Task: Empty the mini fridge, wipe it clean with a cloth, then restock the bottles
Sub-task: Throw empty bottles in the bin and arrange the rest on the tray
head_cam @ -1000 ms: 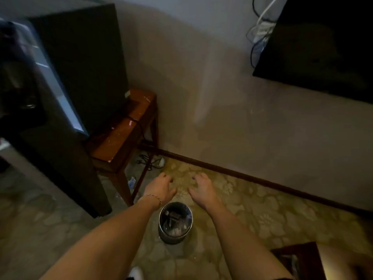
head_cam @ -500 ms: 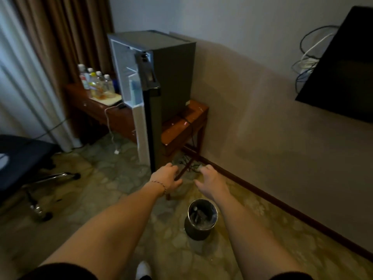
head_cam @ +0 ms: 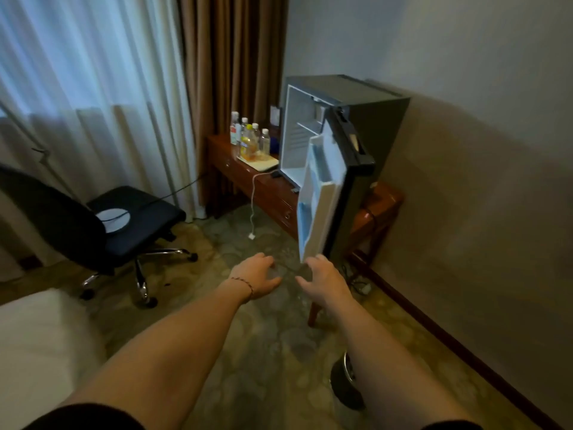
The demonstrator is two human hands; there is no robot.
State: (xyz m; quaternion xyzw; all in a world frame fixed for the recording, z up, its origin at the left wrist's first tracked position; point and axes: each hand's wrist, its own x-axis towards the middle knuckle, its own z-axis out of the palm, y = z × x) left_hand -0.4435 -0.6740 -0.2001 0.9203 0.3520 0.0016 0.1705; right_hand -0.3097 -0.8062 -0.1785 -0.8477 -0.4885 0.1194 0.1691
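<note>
A dark mini fridge (head_cam: 372, 119) stands on a low wooden table against the wall, its door (head_cam: 322, 197) swung open toward me and its white inside bare. Several bottles (head_cam: 251, 139) stand on a pale tray left of the fridge on the wooden desk (head_cam: 266, 193). My left hand (head_cam: 255, 276) and my right hand (head_cam: 324, 279) reach forward side by side, fingers spread, holding nothing. My right hand sits just below the bottom corner of the fridge door. No cloth shows.
A round metal bin (head_cam: 344, 386) sits on the patterned floor, partly hidden under my right forearm. A black office chair (head_cam: 102, 218) stands at the left, a white bed corner (head_cam: 34, 342) at lower left. Curtains hang behind the desk. A white cable (head_cam: 252, 212) dangles from it.
My view has swung up and left from the bin and wall to the open fridge, desk and chair. Both hands stay stretched out and empty; the bin has slid under my right forearm.
</note>
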